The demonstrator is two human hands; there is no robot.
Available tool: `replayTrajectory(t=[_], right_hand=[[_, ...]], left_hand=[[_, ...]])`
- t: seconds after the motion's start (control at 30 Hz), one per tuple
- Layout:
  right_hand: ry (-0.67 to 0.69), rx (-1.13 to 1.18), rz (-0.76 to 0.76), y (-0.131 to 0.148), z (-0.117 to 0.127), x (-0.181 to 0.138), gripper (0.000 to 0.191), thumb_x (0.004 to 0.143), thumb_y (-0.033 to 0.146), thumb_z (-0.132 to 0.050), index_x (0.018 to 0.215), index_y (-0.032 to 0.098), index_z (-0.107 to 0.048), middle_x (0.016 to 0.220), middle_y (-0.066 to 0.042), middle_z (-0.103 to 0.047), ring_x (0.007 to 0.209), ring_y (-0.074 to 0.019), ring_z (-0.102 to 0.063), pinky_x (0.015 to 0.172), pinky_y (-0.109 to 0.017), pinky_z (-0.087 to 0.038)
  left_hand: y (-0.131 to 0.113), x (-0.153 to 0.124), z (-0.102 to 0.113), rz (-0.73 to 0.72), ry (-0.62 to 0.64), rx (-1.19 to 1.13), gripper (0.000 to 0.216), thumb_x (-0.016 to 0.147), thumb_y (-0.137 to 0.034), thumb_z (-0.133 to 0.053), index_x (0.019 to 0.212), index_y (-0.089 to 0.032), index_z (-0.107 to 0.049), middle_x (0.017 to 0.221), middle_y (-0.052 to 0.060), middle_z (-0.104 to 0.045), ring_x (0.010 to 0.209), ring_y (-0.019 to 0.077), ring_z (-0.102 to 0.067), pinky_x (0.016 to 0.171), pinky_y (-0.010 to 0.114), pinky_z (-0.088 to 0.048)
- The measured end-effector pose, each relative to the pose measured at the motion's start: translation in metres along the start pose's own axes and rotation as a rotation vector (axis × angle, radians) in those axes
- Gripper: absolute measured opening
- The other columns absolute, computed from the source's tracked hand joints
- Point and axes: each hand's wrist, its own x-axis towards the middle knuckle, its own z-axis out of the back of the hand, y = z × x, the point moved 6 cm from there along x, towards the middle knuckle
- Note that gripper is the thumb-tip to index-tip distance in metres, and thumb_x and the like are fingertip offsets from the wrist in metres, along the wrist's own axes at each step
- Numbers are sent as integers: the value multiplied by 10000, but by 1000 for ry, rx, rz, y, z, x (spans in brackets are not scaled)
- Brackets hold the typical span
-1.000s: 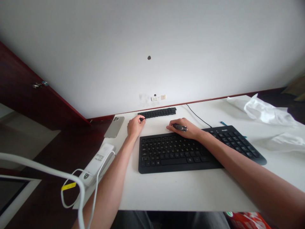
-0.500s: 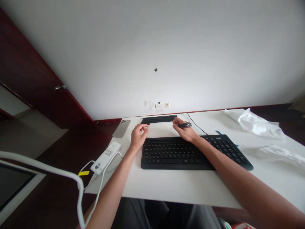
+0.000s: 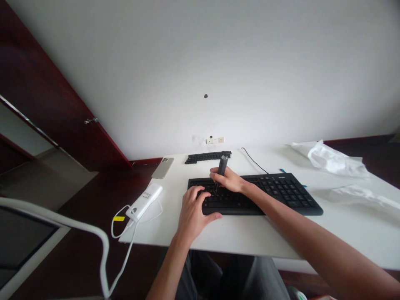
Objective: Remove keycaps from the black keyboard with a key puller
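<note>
A black keyboard (image 3: 290,193) lies across the white table. My right hand (image 3: 229,179) grips a black-handled keycap puller (image 3: 223,165), held nearly upright, its thin wire end down at the keys left of the keyboard's middle. My left hand (image 3: 193,208) rests on the keyboard's left end with its fingers apart and curved. Its thumb lies along the front edge, and nothing shows in it. Behind the keyboard, black keycaps (image 3: 208,156) sit in rows near the wall. Both hands cover part of the keyboard.
To the left are a phone (image 3: 163,167) and a white power strip or adapter (image 3: 146,200) with a white cable (image 3: 126,266) looping off the table. Crumpled white plastic bags (image 3: 331,161) lie at the right. A blue stick-like thing (image 3: 283,170) pokes out behind the keyboard.
My right hand has come back from the keycap rows to the keyboard and turned the puller tip down. My left hand has moved nearer, from the keycaps onto the keyboard, fingers spreading.
</note>
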Motion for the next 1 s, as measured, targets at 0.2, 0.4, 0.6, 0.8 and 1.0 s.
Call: replayTrajectory(t=[0.2,0.4,0.6,0.8,1.0], right_hand=[[51,-55,33,-4,-8,2,305,961,348,-524,695,210,-463,625,49,-467,584,-122,-444,577,-268,-366],[166,4,37,-10,-16,3,172,887,223,-529,718,187,-530,619,53,-487,575,-111,-469,562,-242,-372],[285,74,9,-5,-22,0,172,889,199,-510,738,178,-589,579,42,-549,527,-112,-505,539,-234,-410],[375,100,-7,3,-28,-4,203,859,159,-488,690,174,-600,542,23,-591,496,-120,-532,517,-234,-435],[390,162,-51,1,-30,-5,207,853,173,-480,674,174,-585,570,12,-610,493,-116,-539,491,-226,-430]], left_hand=[[1,1,0,-24,13,-24,575,671,-468,-964,1142,-302,-678,1309,81,-628,1296,346,-566,1115,559,-470],[0,3,0,-42,29,-44,570,686,-448,-960,1139,-266,-665,1286,70,-650,1280,324,-579,1089,523,-493],[0,3,0,-35,30,-73,580,669,-394,-978,1125,-257,-647,1249,68,-654,1288,321,-573,1100,521,-482],[-2,3,0,-29,52,-100,594,660,-322,-989,1125,-258,-626,1201,59,-660,1251,312,-592,1083,510,-485],[-1,4,2,-9,44,-88,559,664,-338,-985,1091,-249,-635,1213,65,-652,1251,320,-585,1066,512,-486]])
